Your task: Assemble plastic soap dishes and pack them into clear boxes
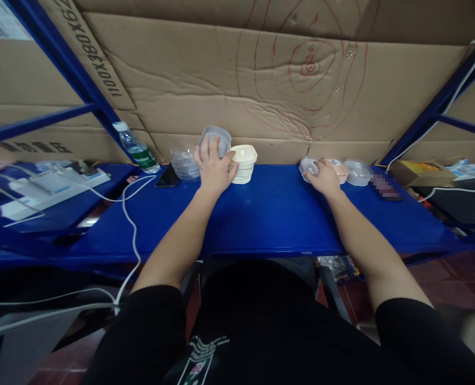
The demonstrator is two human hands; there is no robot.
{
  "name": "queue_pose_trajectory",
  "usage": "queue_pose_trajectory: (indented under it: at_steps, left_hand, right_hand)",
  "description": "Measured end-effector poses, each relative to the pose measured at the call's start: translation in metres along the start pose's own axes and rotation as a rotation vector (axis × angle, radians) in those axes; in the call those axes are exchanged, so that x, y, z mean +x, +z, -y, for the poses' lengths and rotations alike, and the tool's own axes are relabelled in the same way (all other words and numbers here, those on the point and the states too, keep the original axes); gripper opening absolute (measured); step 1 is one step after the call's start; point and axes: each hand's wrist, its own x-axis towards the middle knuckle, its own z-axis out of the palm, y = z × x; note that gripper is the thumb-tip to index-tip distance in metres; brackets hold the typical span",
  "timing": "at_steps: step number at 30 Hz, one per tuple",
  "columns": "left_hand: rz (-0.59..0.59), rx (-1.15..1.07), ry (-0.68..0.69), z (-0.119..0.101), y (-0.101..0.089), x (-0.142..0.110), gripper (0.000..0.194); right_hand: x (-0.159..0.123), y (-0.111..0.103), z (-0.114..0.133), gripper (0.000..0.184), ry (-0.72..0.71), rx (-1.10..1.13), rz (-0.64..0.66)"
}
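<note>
My left hand [214,167] is closed over a grey translucent plastic container [220,131], which is tilted above the tabletop with its fingers spread across it. Beside that hand on the right stands a stack of cream square containers [244,167]. On its left is a stack of clear plastic bowls [185,164]. Farther right, my right hand [326,176] grips a small translucent container [305,163] at the back of the table, partly hidden by the fingers. Just past this hand are a peach-coloured container [337,167] and a round translucent container [358,172].
The blue table [269,214] backs onto a cardboard wall [205,80]. A water bottle [137,147] and a dark phone [168,176] are at the left, near a white cable [133,230]. A cardboard box [420,174] lies at the right, beyond a blurred-out item [385,186].
</note>
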Motion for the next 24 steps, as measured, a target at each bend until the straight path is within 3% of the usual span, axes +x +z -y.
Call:
queue_pose_trajectory:
  at_steps: [5,12,20,24]
  left_hand:
    - [0.14,0.009,0.064,-0.007,0.01,0.002,0.034]
    - [0.134,0.017,0.095,0.003,0.019,0.004,0.02]
    - [-0.023,-0.169,0.22,0.019,0.04,0.008,0.013]
    - [-0.141,-0.235,0.263,0.016,0.036,0.005,0.019]
  right_hand:
    - [-0.005,-0.002,0.012,0.07,-0.095,0.053,-0.002]
    - [-0.007,-0.002,0.018,0.068,-0.162,0.095,-0.001]
    - [-0.002,0.009,0.009,0.069,-0.236,0.176,-0.058]
    - [-0.004,0.005,0.012,0.07,-0.296,0.219,-0.088]
